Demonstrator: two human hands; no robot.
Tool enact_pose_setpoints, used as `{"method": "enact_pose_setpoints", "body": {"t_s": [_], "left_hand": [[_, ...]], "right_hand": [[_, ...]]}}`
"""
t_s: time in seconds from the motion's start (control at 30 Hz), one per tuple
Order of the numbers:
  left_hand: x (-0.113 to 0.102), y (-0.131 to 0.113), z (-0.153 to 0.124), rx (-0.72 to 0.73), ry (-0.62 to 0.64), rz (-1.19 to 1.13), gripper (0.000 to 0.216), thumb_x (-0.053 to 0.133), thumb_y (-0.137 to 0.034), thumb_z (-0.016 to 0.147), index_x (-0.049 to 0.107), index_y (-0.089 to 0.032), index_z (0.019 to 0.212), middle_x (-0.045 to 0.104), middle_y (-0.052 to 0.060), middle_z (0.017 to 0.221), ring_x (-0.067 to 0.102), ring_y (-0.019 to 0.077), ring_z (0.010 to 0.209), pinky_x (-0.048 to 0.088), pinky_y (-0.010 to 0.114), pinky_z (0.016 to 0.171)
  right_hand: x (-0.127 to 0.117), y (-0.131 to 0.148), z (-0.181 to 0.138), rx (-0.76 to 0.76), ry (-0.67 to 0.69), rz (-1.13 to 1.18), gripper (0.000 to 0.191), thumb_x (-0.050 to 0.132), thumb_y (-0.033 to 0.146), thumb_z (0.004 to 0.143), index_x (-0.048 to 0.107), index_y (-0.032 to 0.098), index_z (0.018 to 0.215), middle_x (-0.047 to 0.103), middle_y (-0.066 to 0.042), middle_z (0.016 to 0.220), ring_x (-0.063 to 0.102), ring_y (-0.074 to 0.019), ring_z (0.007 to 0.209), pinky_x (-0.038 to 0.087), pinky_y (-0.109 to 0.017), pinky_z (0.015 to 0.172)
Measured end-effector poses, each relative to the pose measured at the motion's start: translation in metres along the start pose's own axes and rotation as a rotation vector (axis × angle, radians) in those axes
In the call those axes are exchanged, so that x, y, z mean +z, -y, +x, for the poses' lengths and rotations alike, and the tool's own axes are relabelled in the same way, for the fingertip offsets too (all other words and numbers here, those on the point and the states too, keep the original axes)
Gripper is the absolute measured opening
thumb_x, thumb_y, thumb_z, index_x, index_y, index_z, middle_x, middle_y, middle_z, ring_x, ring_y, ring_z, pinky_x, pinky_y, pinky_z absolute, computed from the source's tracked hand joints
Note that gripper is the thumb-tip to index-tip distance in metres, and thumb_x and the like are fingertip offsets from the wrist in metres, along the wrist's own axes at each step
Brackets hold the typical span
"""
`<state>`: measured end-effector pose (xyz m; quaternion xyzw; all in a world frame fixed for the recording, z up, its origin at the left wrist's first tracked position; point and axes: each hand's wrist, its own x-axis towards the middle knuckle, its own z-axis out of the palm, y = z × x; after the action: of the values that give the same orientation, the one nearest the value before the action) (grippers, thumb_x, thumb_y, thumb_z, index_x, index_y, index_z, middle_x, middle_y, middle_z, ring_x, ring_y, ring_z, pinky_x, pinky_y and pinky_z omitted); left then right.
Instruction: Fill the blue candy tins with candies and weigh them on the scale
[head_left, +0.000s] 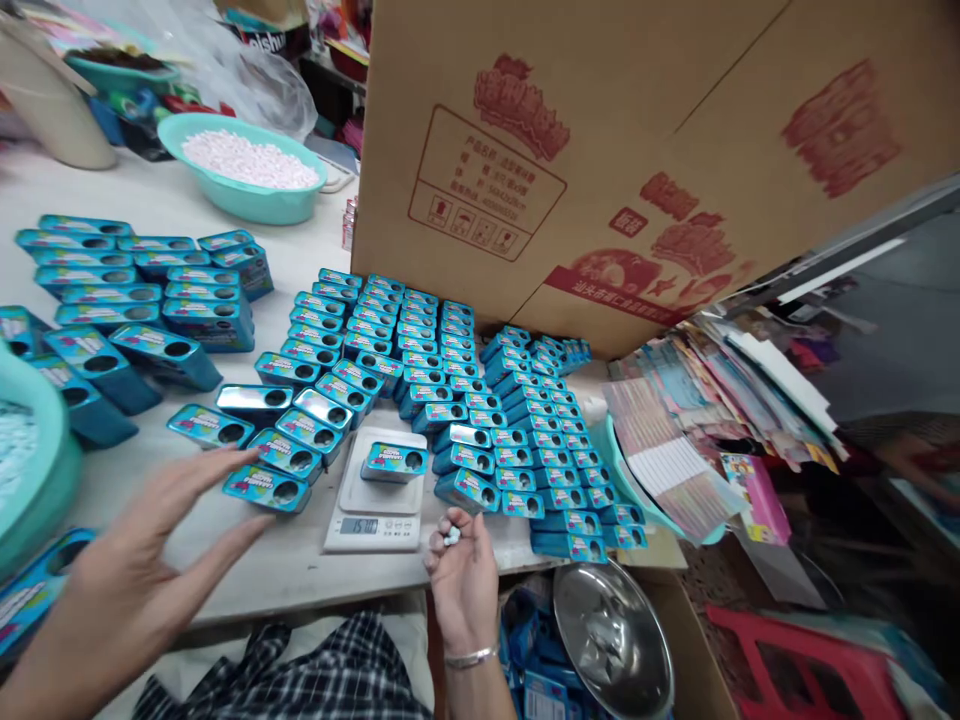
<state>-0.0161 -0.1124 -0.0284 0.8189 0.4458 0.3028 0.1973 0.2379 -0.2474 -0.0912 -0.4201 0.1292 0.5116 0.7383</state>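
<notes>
My left hand (142, 570) reaches over the table with thumb and fingers spread around the near end of a blue tin (266, 488); whether it touches the tin I cannot tell. Small pale candies (451, 537) rest in the curled fingers of my right hand (465, 570), palm up, just right of the scale. On the white digital scale (373, 540) stands another blue tin (394, 462) with a dark round hole in its top. More such tins (307, 430) crowd together left of the scale, and rows of them (517, 440) fill the table to its right.
A large cardboard box (465, 270) stands behind the tins. Teal basins hold white candies (247, 160) at the back and pale blue ones (15, 440) at far left. Below the table edge, a metal bowl (615, 640) sits over a box of blue packs. Stacked printed sheets (720, 380) lie right.
</notes>
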Motion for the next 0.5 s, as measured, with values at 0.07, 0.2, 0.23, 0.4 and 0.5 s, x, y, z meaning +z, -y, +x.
{"method": "enact_pose_setpoints", "body": {"t_s": [0.07,0.2,0.23,0.4,0.5], "left_hand": [[0.014,-0.007,0.007,0.062,0.04,-0.069,0.051,0.055,-0.05,0.09,0.046,-0.032,0.137,0.055,0.002,0.135,0.052,0.0247,0.125,0.04,0.044,0.112],[0.042,-0.014,0.02,0.204,0.09,-0.08,0.056,0.058,-0.046,0.089,0.043,-0.028,0.14,0.055,0.006,0.135,0.05,0.0268,0.128,0.04,0.045,0.109],[0.048,-0.015,0.023,0.232,0.098,-0.054,0.058,0.058,-0.046,0.089,0.043,-0.026,0.14,0.056,0.008,0.135,0.05,0.0281,0.127,0.04,0.046,0.109],[0.086,-0.023,0.041,0.311,0.129,0.231,0.06,0.058,-0.029,0.085,0.042,-0.017,0.142,0.053,0.015,0.141,0.041,0.0397,0.136,0.024,0.066,0.112],[0.104,-0.028,0.053,0.337,0.184,0.276,0.049,0.056,-0.016,0.079,0.053,-0.014,0.128,0.06,0.016,0.134,0.041,0.0397,0.136,0.02,0.067,0.113]], "right_hand": [[0.003,0.002,0.0,0.009,0.004,0.022,0.028,0.076,0.039,0.073,0.062,0.018,0.086,0.053,0.005,0.069,0.049,-0.0061,0.055,0.037,-0.019,0.049],[0.015,0.009,0.001,0.009,0.031,0.06,0.025,0.078,0.029,0.071,0.064,0.018,0.089,0.053,0.006,0.067,0.048,-0.0052,0.054,0.038,-0.018,0.049],[0.019,0.01,0.001,0.003,0.042,0.069,0.024,0.078,0.028,0.072,0.064,0.018,0.089,0.054,0.006,0.068,0.049,-0.0056,0.055,0.04,-0.018,0.05],[0.034,0.011,0.008,-0.02,0.014,0.103,0.018,0.074,0.026,0.076,0.066,0.018,0.089,0.064,0.001,0.078,0.063,-0.011,0.072,0.053,-0.025,0.068],[0.034,0.006,0.012,0.0,0.008,0.145,0.014,0.071,0.022,0.078,0.067,0.016,0.09,0.067,-0.001,0.082,0.066,-0.0131,0.079,0.055,-0.028,0.078]]}}
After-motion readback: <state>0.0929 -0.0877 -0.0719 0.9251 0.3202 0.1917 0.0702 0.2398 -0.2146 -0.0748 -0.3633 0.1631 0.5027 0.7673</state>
